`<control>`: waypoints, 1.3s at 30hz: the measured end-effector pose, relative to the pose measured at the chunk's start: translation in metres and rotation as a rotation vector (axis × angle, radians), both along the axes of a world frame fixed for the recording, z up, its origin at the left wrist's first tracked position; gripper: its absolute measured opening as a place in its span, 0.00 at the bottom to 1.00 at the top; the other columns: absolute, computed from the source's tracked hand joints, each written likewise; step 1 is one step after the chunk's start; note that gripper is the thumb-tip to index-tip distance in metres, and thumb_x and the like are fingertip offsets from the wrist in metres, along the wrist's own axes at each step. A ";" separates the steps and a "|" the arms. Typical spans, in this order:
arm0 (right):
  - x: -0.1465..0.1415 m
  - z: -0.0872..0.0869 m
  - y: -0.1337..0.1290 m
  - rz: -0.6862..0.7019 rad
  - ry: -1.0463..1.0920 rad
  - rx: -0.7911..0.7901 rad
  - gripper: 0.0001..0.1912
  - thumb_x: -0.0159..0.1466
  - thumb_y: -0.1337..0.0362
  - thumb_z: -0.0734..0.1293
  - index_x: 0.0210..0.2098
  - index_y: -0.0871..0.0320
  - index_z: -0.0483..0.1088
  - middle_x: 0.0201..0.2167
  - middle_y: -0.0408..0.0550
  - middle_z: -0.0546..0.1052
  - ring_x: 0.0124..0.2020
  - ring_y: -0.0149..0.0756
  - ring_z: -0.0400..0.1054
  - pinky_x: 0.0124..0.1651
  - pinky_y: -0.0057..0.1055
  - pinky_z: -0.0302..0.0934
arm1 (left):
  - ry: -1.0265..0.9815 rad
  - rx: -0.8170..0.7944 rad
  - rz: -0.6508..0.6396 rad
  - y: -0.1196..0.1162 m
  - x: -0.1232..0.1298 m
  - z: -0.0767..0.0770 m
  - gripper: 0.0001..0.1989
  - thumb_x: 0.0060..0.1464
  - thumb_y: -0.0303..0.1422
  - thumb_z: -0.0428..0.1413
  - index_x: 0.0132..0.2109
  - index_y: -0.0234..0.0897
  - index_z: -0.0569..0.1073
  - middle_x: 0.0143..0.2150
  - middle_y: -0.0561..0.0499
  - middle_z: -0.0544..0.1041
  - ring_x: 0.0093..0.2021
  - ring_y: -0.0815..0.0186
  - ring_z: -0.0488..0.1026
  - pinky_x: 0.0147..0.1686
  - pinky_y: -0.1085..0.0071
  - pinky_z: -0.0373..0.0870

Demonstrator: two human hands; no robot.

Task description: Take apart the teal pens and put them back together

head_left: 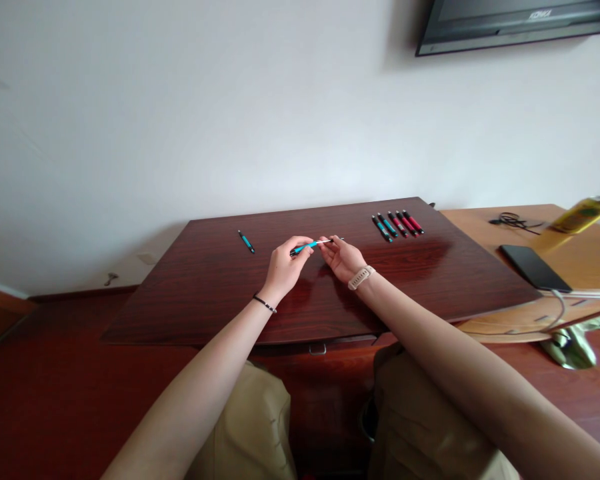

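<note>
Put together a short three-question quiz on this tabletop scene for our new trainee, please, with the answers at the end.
1. True or false: the pale watch is on the left wrist.
2. Multiple choice: where does the lone teal pen lie?
a) Beside the phone
b) On the dark table, to the left of the left hand
c) On the floor
3. Fill in the blank: the row of pens on the right side of the dark table has two teal pens and ___ red ones.

Key: 1. False; 2. b; 3. three
</note>
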State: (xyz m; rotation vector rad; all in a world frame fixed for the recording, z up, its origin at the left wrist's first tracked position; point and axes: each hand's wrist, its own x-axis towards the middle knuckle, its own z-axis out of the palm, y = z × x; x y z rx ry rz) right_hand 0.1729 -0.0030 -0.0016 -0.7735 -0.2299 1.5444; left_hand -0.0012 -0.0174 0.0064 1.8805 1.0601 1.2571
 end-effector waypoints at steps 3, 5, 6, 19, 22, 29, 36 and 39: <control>0.003 0.001 0.001 0.014 0.036 -0.027 0.12 0.78 0.71 0.60 0.37 0.57 0.68 0.31 0.47 0.83 0.30 0.29 0.80 0.35 0.21 0.76 | -0.039 -0.054 -0.046 -0.001 0.003 0.000 0.13 0.66 0.38 0.61 0.52 0.38 0.82 0.48 0.44 0.86 0.45 0.59 0.83 0.49 0.64 0.78; 0.005 0.002 0.001 0.023 0.038 -0.035 0.13 0.78 0.70 0.60 0.37 0.57 0.68 0.30 0.46 0.83 0.28 0.28 0.79 0.34 0.20 0.76 | -0.049 -0.081 -0.068 -0.003 0.005 0.002 0.13 0.65 0.38 0.61 0.51 0.37 0.82 0.47 0.44 0.86 0.44 0.59 0.83 0.48 0.65 0.78; 0.005 0.002 0.001 0.025 0.034 -0.037 0.13 0.79 0.70 0.60 0.37 0.57 0.68 0.30 0.46 0.83 0.28 0.28 0.79 0.34 0.20 0.76 | -0.049 -0.091 -0.074 -0.004 0.007 0.003 0.13 0.65 0.38 0.61 0.51 0.37 0.83 0.47 0.44 0.86 0.44 0.59 0.83 0.48 0.65 0.78; -0.010 -0.002 0.009 -0.107 0.093 -0.061 0.14 0.79 0.69 0.55 0.38 0.56 0.66 0.33 0.47 0.83 0.32 0.31 0.80 0.34 0.24 0.76 | 0.003 -0.085 -0.047 0.004 0.020 -0.007 0.12 0.63 0.34 0.60 0.50 0.40 0.85 0.54 0.45 0.86 0.53 0.54 0.82 0.58 0.58 0.77; -0.007 0.001 0.014 -0.222 0.072 -0.049 0.11 0.78 0.70 0.57 0.38 0.54 0.64 0.31 0.44 0.81 0.33 0.29 0.79 0.33 0.22 0.74 | -0.036 -0.141 -0.006 0.007 0.019 -0.010 0.12 0.63 0.34 0.60 0.49 0.39 0.85 0.50 0.44 0.86 0.49 0.55 0.83 0.53 0.59 0.79; 0.019 0.006 0.021 -0.083 -0.152 0.022 0.07 0.73 0.67 0.61 0.36 0.53 0.62 0.17 0.29 0.54 0.15 0.25 0.48 0.18 0.20 0.46 | -0.080 -0.175 0.040 0.007 -0.001 0.000 0.14 0.61 0.39 0.63 0.50 0.37 0.85 0.46 0.43 0.87 0.45 0.56 0.84 0.48 0.61 0.80; 0.013 -0.001 0.007 0.170 -1.383 0.405 0.02 0.64 0.65 0.71 0.36 0.55 0.73 0.32 0.46 0.78 0.33 0.36 0.70 0.38 0.30 0.63 | -0.102 -0.212 0.103 0.011 -0.022 -0.005 0.13 0.59 0.38 0.64 0.48 0.37 0.85 0.45 0.42 0.87 0.43 0.56 0.84 0.46 0.60 0.79; 0.005 -0.003 -0.001 0.307 -1.734 0.469 0.05 0.65 0.66 0.71 0.41 0.55 0.77 0.39 0.53 0.83 0.41 0.46 0.76 0.46 0.36 0.64 | -0.106 -0.206 0.122 0.012 -0.031 -0.009 0.13 0.58 0.38 0.66 0.47 0.37 0.85 0.44 0.42 0.87 0.42 0.56 0.84 0.46 0.61 0.79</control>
